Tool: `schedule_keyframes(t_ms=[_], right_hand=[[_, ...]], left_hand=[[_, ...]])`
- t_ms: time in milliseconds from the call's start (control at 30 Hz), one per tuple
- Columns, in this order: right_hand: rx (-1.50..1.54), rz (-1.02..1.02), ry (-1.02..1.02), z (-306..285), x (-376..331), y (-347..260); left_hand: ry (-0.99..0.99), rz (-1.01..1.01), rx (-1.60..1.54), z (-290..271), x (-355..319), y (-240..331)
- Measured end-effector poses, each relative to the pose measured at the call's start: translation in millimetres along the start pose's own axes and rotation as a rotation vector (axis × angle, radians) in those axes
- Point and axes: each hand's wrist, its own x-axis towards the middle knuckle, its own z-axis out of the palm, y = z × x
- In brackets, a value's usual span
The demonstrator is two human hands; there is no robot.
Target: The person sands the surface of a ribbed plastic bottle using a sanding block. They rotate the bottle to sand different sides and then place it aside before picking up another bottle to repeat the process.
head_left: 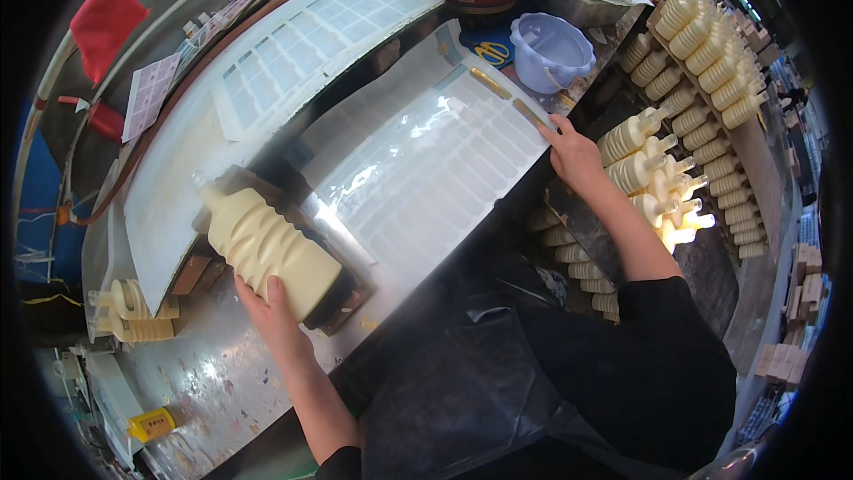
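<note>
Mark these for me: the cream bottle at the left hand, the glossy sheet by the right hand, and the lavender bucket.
Cream grooved bottle [270, 245]: head view, middle of its side.
Glossy translucent sheet [425, 162]: head view, middle of its face.
Lavender bucket [540, 70]: head view, outer wall.

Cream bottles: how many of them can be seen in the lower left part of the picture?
3. The first bottle is at the left hand; the second bottle and third bottle are at far left, by the white board. Others may be hidden behind it.
</note>
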Motion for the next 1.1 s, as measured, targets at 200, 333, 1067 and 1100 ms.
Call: schedule_keyframes(t_ms=[200, 333, 1067, 1100], right_hand=[[0.026, -0.046, 0.063, 5.5, -14.4, 9.0], [0.054, -0.129, 0.209, 10.7, -15.9, 14.1], [1.636, 0.412, -0.754, -76.3, 44.0, -162.0], [1.681, 0.41, -0.771, -83.2, 46.6, -178.7]], left_hand=[[0.003, 0.0, -0.012, 0.1, -1.2, -1.5], [0.021, 0.008, 0.019, -2.0, -0.5, -6.3], [-0.053, 0.953, 0.783, 82.4, -31.2, 55.0], [-0.091, 0.973, 0.784, 90.2, -32.0, 57.0]])
